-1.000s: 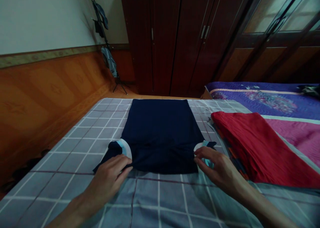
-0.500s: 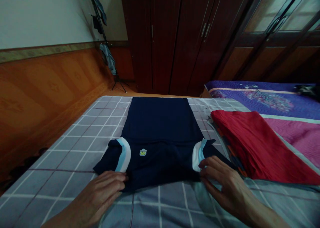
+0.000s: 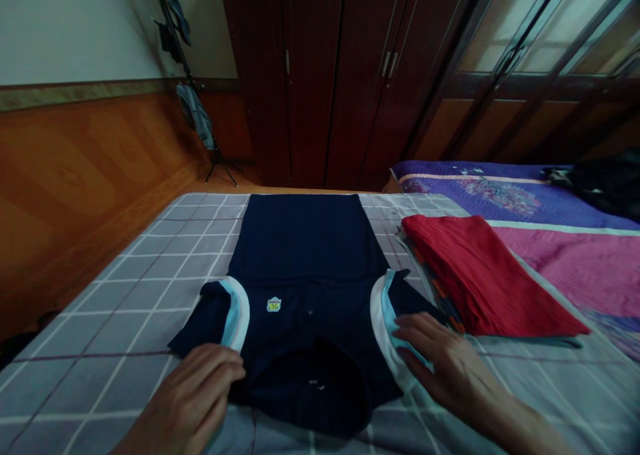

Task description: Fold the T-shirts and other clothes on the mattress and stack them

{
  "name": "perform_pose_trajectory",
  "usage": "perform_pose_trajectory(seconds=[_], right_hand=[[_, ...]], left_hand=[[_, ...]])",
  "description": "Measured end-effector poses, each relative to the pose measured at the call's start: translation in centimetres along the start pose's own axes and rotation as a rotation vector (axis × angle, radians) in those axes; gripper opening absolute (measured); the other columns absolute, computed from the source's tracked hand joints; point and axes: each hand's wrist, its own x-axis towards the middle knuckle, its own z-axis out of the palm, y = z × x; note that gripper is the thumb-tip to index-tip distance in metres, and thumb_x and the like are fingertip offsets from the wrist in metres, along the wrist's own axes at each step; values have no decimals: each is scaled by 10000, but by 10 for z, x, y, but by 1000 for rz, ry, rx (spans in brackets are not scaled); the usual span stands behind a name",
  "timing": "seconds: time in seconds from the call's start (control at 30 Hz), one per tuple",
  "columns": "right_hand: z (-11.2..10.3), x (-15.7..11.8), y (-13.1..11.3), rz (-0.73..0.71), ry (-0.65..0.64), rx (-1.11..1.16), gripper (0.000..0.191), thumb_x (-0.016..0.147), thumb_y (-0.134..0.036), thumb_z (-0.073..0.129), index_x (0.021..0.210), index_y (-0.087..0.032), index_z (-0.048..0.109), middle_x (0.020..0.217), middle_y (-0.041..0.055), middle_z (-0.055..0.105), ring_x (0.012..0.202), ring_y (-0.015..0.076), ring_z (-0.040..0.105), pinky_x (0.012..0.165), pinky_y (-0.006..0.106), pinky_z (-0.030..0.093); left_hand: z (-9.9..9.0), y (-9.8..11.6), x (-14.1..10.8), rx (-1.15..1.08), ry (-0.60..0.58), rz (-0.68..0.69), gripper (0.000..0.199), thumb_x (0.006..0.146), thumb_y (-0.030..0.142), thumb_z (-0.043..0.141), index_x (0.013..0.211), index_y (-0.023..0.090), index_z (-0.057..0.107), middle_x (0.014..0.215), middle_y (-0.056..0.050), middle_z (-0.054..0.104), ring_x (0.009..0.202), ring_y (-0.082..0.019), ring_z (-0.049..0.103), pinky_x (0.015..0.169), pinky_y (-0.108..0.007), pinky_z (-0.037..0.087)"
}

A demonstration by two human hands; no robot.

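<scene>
A dark navy polo shirt (image 3: pixel 310 242) lies spread on the bed, its collar (image 3: pixel 320 388) towards me and its hem at the far edge. White and light-blue bands cross both sleeves, and a small tennis badge (image 3: pixel 273 304) shows on the chest. My left hand (image 3: pixel 200 388) has its fingers pressed together on the shoulder edge beside the left sleeve band. On the other side, my right hand (image 3: pixel 445 362) touches the right sleeve band; its thumb and fingers are apart, with light-blue trim showing between them.
A folded red garment (image 3: pixel 490 275) lies on other clothes at the right. Grey checked bedding (image 3: pixel 130 308) spreads under everything. Beyond are a purple and pink bed cover (image 3: pixel 550 248), a dark wardrobe (image 3: pixel 320 88) and a clothes stand (image 3: pixel 195 108).
The collar end has been turned out towards me, so the neck opening now shows. My right hand has gone from the shoulder edge to the sleeve band. The view has shifted to the right.
</scene>
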Motion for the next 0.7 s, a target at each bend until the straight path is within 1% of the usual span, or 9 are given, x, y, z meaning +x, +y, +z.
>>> perform_pose_trajectory(seconds=[0.07, 0.13, 0.2, 0.27, 0.37, 0.43, 0.57, 0.63, 0.7], right_hand=[[4, 13, 19, 104, 55, -102, 257, 879, -198, 439, 1082, -165, 592, 1117, 113, 609, 1008, 223, 578, 843, 339, 491], [9, 26, 37, 230, 84, -197, 359, 870, -209, 438, 1200, -100, 529, 1213, 159, 564, 1088, 275, 536, 892, 393, 470], [15, 38, 50, 338, 70, -264, 465, 855, -207, 438, 1293, -52, 440, 1203, 187, 569, 1086, 303, 532, 863, 413, 480], [19, 44, 57, 395, 9, -309, 510, 845, -199, 434, 1325, -32, 394, 1123, 192, 612, 1045, 311, 553, 814, 417, 490], [21, 42, 58, 424, -73, -343, 475, 841, -201, 452, 1288, -42, 438, 1045, 177, 644, 988, 303, 584, 795, 398, 480], [19, 35, 56, 456, -95, -335, 454, 841, -200, 468, 1270, -53, 463, 1041, 167, 647, 966, 287, 600, 787, 369, 475], [13, 24, 49, 516, -114, -340, 393, 860, -222, 472, 1229, -90, 504, 1013, 144, 657, 947, 272, 618, 743, 340, 473], [12, 22, 45, 521, -128, -375, 297, 885, -285, 462, 1096, -109, 576, 953, 136, 657, 926, 280, 617, 717, 344, 467], [10, 22, 41, 523, -163, -396, 233, 897, -301, 444, 921, -143, 614, 891, 117, 648, 900, 277, 616, 666, 329, 452]], left_hand=[[-1, 8, 10, -51, 60, 12, 240, 825, 60, 453, 976, 192, 584, 950, -39, 652, 935, -151, 607, 845, -218, 483], [3, 21, 24, -135, 51, 55, 214, 861, 84, 446, 989, 190, 580, 899, -37, 658, 884, -145, 620, 818, -227, 495], [9, 37, 39, -209, -19, 130, 197, 924, 180, 426, 1067, 191, 562, 841, -32, 662, 808, -146, 628, 759, -236, 509], [18, 52, 52, -238, -117, 202, 312, 970, 342, 366, 1210, 189, 495, 826, -33, 667, 766, -159, 633, 730, -254, 517], [34, 68, 63, -228, -209, 274, 521, 965, 486, 266, 1365, 159, 339, 903, -55, 674, 793, -185, 642, 756, -280, 517], [47, 74, 64, -203, -217, 296, 523, 971, 470, 262, 1383, 150, 300, 925, -63, 667, 784, -183, 641, 739, -271, 509], [69, 77, 63, -160, -190, 331, 460, 978, 449, 267, 1335, 171, 353, 922, -61, 650, 752, -170, 627, 675, -248, 477], [77, 78, 64, -173, -197, 313, 458, 969, 495, 239, 1219, 181, 460, 881, -47, 647, 729, -165, 615, 628, -243, 452], [82, 79, 66, -201, -206, 288, 467, 971, 502, 200, 989, 194, 550, 762, -17, 625, 643, -146, 582, 553, -241, 407]])
